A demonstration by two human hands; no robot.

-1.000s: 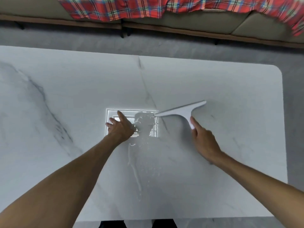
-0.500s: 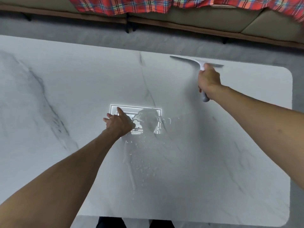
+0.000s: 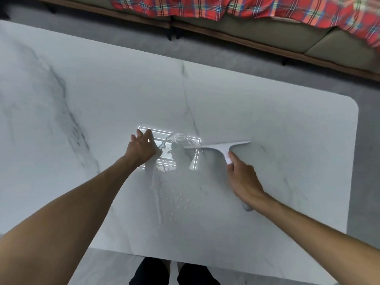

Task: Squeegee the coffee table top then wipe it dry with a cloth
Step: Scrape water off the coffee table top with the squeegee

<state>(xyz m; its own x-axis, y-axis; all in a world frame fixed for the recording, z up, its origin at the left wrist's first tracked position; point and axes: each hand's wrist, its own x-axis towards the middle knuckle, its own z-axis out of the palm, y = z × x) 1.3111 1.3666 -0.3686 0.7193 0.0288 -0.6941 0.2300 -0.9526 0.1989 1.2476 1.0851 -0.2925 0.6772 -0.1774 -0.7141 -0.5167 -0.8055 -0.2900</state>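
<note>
The white marble coffee table top (image 3: 287, 124) fills most of the view. My right hand (image 3: 243, 179) grips the handle of a white squeegee (image 3: 221, 147), whose blade lies across the table's middle, right of centre. My left hand (image 3: 141, 149) rests flat on the table with fingers spread, left of the blade. Water drops and streaks (image 3: 174, 198) shine between my arms, around a bright reflected ceiling light (image 3: 178, 140). No cloth is in view.
A sofa (image 3: 267, 31) with a red plaid blanket (image 3: 226, 7) runs along the far side, beyond a strip of grey floor (image 3: 226, 56). The table's right edge has a rounded corner (image 3: 354, 105). My legs (image 3: 174, 272) stand at the near edge.
My right hand reached the squeegee to the table's far edge, then drew it back toward me to the middle. My left hand stayed in place.
</note>
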